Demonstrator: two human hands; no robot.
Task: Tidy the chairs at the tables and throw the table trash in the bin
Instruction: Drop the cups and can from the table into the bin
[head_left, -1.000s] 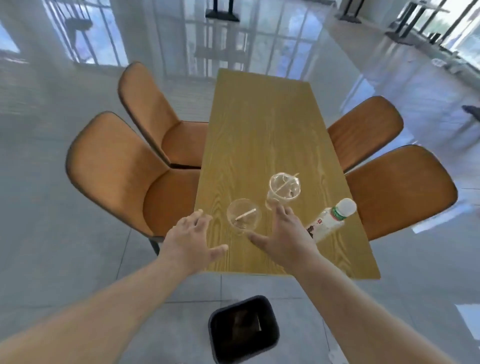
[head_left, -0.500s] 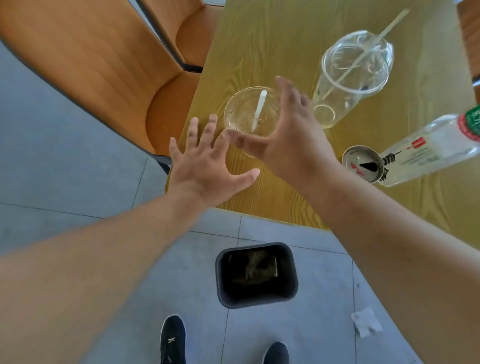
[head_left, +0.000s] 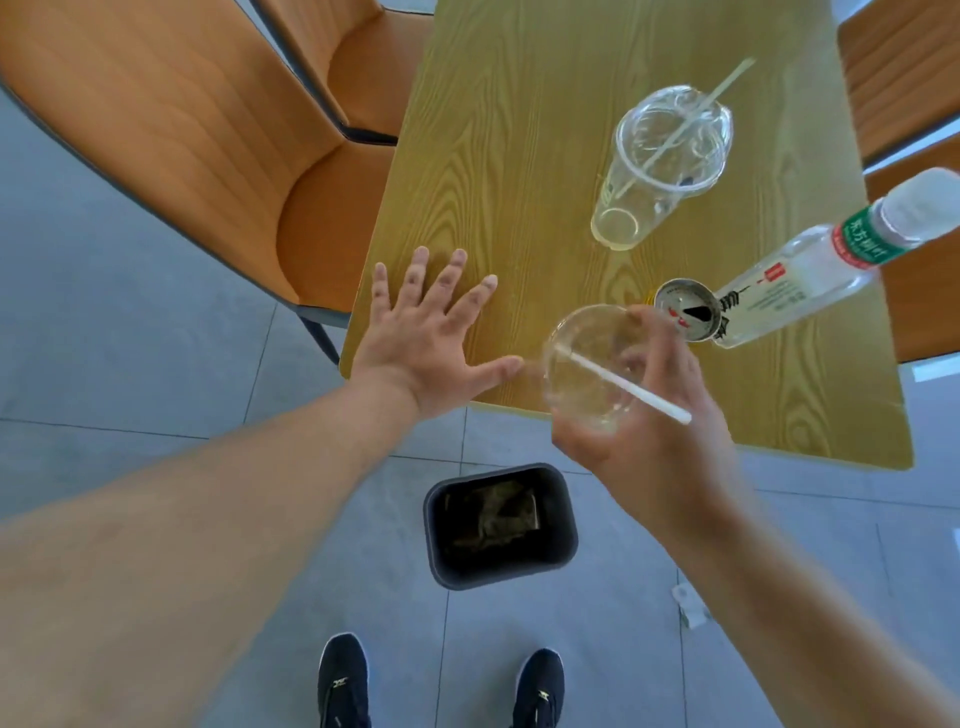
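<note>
Our right hand (head_left: 654, 415) has its fingers (head_left: 641, 319) curled round a small clear plastic cup (head_left: 587, 369) with a white straw (head_left: 623, 384) inside, held at the near edge of the yellow wood-grain worktop (head_left: 519, 156). Our left hand (head_left: 421, 338) lies flat there, fingers spread wide. A taller clear domed-lid cup (head_left: 660, 166) holds a straw and nothing else we can make out. An opened can (head_left: 688, 312) stands beside a clear plastic bottle (head_left: 810, 270) with a red-and-green label, its writing too small to read. The black bin (head_left: 498, 525) sits on open floor just below, something dark inside. Orange chairs (head_left: 208, 156) flank the worktop.
</note>
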